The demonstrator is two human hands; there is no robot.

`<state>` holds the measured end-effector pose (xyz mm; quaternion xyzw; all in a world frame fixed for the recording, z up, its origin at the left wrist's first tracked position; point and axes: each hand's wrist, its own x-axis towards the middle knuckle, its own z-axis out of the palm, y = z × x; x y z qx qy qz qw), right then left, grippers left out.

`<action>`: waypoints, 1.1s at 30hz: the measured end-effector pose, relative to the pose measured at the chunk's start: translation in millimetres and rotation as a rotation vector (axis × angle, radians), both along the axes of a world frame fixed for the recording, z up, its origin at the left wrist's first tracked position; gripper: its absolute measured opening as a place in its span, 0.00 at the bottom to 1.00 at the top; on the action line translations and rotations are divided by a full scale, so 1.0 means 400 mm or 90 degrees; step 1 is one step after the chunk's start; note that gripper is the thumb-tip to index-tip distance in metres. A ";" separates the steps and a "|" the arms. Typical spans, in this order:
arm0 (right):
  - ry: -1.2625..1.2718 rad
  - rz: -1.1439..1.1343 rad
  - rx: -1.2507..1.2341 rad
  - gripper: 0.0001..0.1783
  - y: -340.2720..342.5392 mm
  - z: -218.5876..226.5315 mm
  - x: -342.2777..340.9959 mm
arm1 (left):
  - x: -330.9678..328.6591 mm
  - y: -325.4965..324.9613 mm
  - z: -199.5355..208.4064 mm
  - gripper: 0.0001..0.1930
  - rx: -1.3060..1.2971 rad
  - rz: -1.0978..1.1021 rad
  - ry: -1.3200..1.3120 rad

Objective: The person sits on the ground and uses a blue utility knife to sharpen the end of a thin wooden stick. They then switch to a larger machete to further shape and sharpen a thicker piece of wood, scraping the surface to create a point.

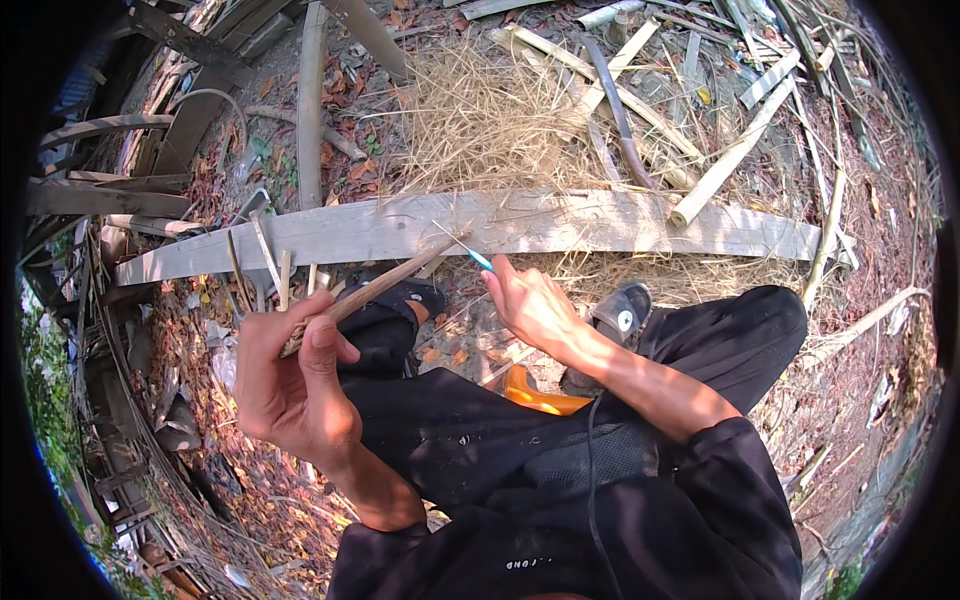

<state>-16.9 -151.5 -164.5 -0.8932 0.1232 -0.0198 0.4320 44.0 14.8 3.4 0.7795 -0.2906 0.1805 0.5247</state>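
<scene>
My left hand (300, 385) is closed around the near end of a brown wooden stick (385, 283). The stick slants up and to the right, its far end over a long grey plank (350, 238). In my right hand (527, 305) is a slim tool with a light blue handle (480, 260). Its thin, pale pointed end reaches up and left, close to the stick's tip; whether the two touch, I cannot tell. The fingers of my right hand are wrapped round the handle and hide part of it.
Dry straw (490, 115) lies beyond the plank. A long curved dark blade with a brown handle (632, 160) rests among split bamboo strips (740, 155). Old boards (110, 200) are piled at the left. A yellow-orange object (540, 395) sits between my legs.
</scene>
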 end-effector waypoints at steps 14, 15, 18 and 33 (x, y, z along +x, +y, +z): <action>-0.012 -0.002 -0.058 0.14 -0.008 -0.109 0.006 | 0.002 -0.013 -0.006 0.08 -0.048 0.035 0.011; 0.049 -0.013 -0.097 0.14 -0.025 -0.164 0.002 | -0.001 -0.017 0.000 0.09 -0.029 0.017 0.013; 0.033 -0.004 -0.099 0.15 -0.047 -0.166 0.016 | -0.004 -0.026 0.003 0.08 -0.028 0.024 0.006; -0.038 -0.007 0.046 0.15 -0.009 -0.196 0.045 | 0.017 0.014 -0.001 0.07 -0.046 0.080 0.023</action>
